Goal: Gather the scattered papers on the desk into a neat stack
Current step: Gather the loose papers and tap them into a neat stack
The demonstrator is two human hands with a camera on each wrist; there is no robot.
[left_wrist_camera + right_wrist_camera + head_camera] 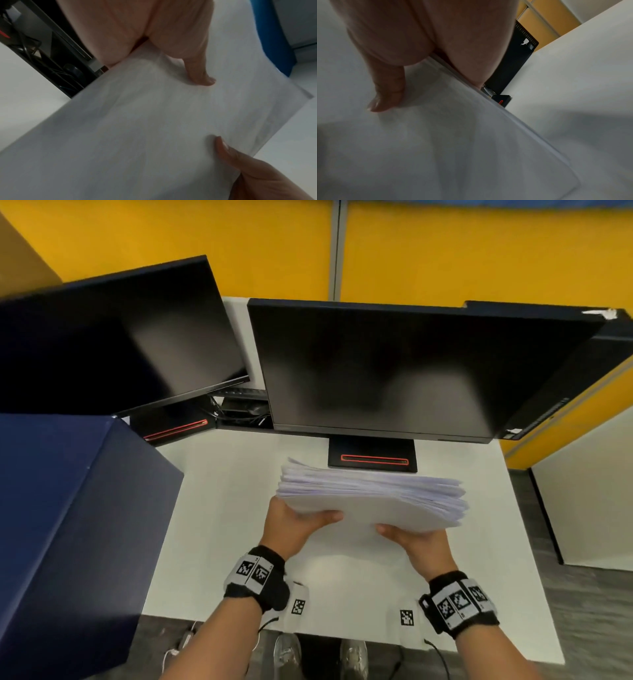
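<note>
The papers (373, 501) are already one thick pile, held up just in front of the monitor (394, 371); its far edges look ragged, so squaring and setting down likely remain. Left hand (294, 522) and right hand (411, 539) each grip the near edge, thumbs on top.

This is an office cubicle. A white desk (219, 508) sits boxed in by yellow partition panels (178, 241) from 10 to 2 o'clock, joined by a grey post (337, 248) at 12. Two dark monitors stand on the desk: one (113, 337) at 10 o'clock, one (404, 371) at 1. Cables (239, 409) tangle between them. A thick stack of papers (373, 494) is at the centre. A navy box (68, 525) fills 8 o'clock, and grey floor (582, 594) shows at 4.
</note>
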